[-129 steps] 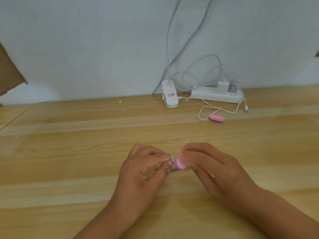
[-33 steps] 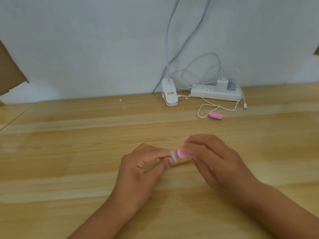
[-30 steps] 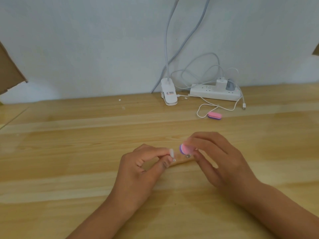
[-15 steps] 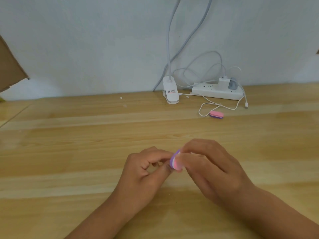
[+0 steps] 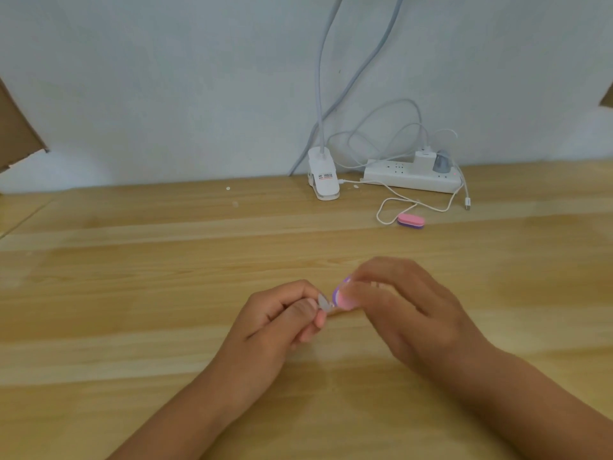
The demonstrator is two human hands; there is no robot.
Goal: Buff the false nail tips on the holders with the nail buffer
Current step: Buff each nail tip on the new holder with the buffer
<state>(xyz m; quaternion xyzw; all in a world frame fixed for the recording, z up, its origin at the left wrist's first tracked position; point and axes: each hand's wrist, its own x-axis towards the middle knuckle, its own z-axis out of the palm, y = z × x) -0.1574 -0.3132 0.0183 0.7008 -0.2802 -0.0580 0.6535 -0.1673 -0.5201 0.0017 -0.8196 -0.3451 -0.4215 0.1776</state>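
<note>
Both hands meet low over the middle of the wooden table (image 5: 132, 293). My left hand (image 5: 275, 323) pinches a small clear false nail tip (image 5: 323, 301) between thumb and forefinger; its holder is hidden in the fingers. My right hand (image 5: 404, 310) grips a small pink and purple nail buffer (image 5: 341, 295), whose rounded end sits right against the nail tip. Most of the buffer is covered by my right fingers.
A second pink and purple buffer (image 5: 410, 220) lies far back right beside a loose white cable (image 5: 394, 197). Behind it stand a white power strip (image 5: 411, 177) and a white lamp clamp (image 5: 323, 179) against the wall. Cardboard (image 5: 16, 134) pokes in at the left edge.
Over the last second the buffer was lifted away from the nail tip, then brought back against it. My left hand has stayed in place, still pinching the tip.
</note>
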